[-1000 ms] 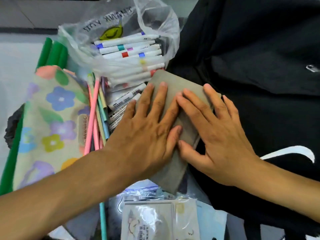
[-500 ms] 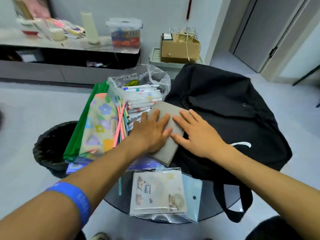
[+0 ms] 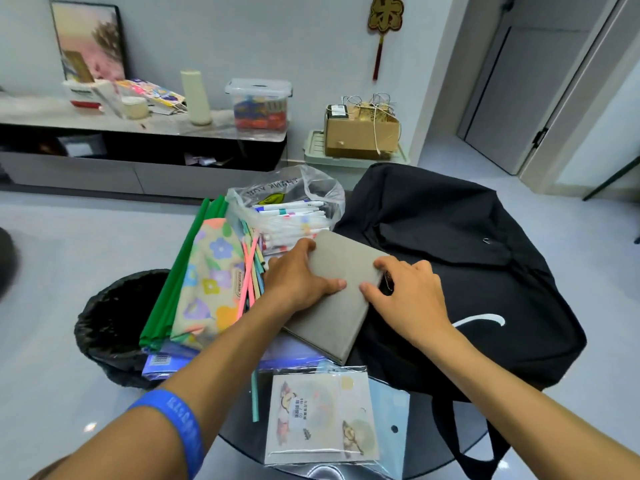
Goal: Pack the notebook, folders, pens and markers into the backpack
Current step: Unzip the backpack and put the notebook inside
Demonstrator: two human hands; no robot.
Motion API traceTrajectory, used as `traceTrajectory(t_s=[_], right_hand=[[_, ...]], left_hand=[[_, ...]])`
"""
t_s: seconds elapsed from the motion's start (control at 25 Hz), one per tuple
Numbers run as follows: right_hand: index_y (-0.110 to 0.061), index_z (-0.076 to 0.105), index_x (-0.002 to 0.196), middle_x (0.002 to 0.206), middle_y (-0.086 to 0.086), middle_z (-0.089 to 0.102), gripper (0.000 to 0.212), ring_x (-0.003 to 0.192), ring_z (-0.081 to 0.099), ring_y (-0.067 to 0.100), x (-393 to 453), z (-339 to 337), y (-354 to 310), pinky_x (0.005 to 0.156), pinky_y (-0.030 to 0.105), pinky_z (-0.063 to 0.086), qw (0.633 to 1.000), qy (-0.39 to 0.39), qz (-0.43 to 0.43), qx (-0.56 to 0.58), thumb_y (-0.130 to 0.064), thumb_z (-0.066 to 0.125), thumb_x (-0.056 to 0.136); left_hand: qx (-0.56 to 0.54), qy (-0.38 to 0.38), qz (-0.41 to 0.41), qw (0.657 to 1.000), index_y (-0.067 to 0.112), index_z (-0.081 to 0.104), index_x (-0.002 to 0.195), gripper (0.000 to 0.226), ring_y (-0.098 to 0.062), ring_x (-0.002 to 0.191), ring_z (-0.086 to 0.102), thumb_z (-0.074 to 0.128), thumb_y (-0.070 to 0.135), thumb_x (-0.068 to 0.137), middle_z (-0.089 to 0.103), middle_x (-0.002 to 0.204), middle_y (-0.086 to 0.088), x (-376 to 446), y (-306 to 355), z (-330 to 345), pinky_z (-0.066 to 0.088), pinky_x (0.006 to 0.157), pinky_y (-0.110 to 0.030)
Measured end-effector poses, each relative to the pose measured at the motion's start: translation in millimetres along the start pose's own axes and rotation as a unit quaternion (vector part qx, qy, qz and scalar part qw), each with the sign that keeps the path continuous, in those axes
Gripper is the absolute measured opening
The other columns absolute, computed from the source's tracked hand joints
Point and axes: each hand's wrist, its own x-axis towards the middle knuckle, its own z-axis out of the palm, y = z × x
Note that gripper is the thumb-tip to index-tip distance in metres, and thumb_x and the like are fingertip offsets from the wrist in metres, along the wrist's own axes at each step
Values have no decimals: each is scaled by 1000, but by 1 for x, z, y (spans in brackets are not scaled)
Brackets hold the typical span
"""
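Observation:
A grey notebook (image 3: 341, 296) lies tilted on the round dark table, partly over the black backpack (image 3: 460, 271). My left hand (image 3: 298, 275) grips its left edge, thumb on the cover. My right hand (image 3: 407, 289) curls over its right edge, thumb on the cover. Left of the notebook lie green folders (image 3: 173, 289), a flowered pouch (image 3: 211, 282) and several pink and pastel pens (image 3: 251, 268). A clear plastic bag (image 3: 291, 209) of white markers sits behind the notebook.
A packet of stickers in clear plastic (image 3: 322, 420) lies at the table's near edge. A black-lined bin (image 3: 114, 317) stands on the floor at left. A cardboard box (image 3: 360, 133) and a low cabinet (image 3: 138, 147) stand against the far wall.
The view has pulled back and up. Both hands went from lying flat on the notebook to gripping its left and right edges, and the notebook's right side has lifted slightly.

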Motion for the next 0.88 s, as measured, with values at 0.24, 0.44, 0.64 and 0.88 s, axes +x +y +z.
traceTrajectory(t_s=[0.24,0.44,0.64,0.88], right_hand=[[-28,57,112,77,-3,66,39,67,53,9,15,-2,1,69,29,45,933,-35,96,344,-15,70,78],[-23,64,86,67,-3,60,13,61,55,12,21,-12,8,63,29,46,910,-44,167,378,-13,70,80],[-30,69,81,90,-8,62,2,79,59,12,15,-26,10,73,30,47,958,3,106,267,-29,69,79],[-17,69,105,94,3,75,37,70,70,17,19,-52,3,58,31,56,792,-133,205,560,-45,71,80]], left_hand=[[-47,66,4,997,30,45,122,69,-28,109,58,83,48,67,60,121,-3,8,15,-6,42,84,-33],[-267,-46,-89,958,15,67,101,31,-25,81,70,80,30,78,73,100,-11,13,22,-31,59,77,-39],[-367,-36,-98,925,8,61,104,24,-31,81,70,73,18,85,72,97,-17,6,34,-42,59,80,-51],[-626,11,-97,774,10,62,99,6,-17,62,71,60,9,93,72,78,-5,0,50,-52,59,54,-33]])
